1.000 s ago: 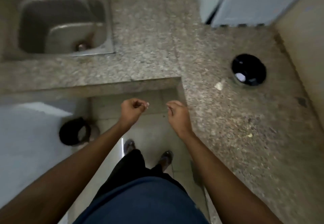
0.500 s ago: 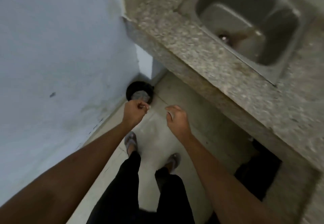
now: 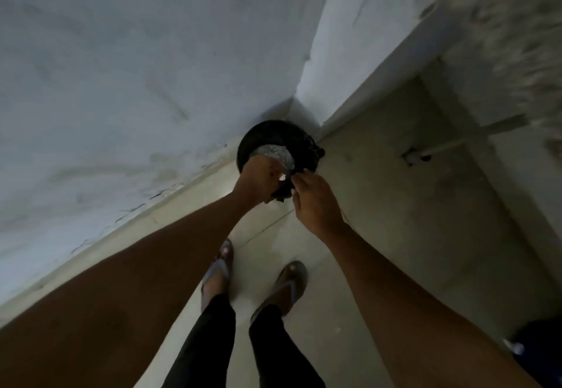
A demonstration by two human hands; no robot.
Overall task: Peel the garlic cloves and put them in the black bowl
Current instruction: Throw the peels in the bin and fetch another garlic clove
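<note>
Head view, 1 entry: left hand (image 3: 260,179) pinched on a pale scrap (image 3: 282,177), clove or skin unclear; right hand (image 3: 314,202) loosely curled, apparently empty. Both above floor bin (image 3: 275,141). Black bowl unseen; progress unreadable.

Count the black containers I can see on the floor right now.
1: a black bin in the corner where wall meets floor, just beyond both hands. A dark shape at the lower right edge is too cut off to identify.

One black bin (image 3: 275,141), two hands, left (image 3: 258,179) and right (image 3: 314,203), two sandalled feet (image 3: 217,272), one small white scrap (image 3: 282,177)
</note>
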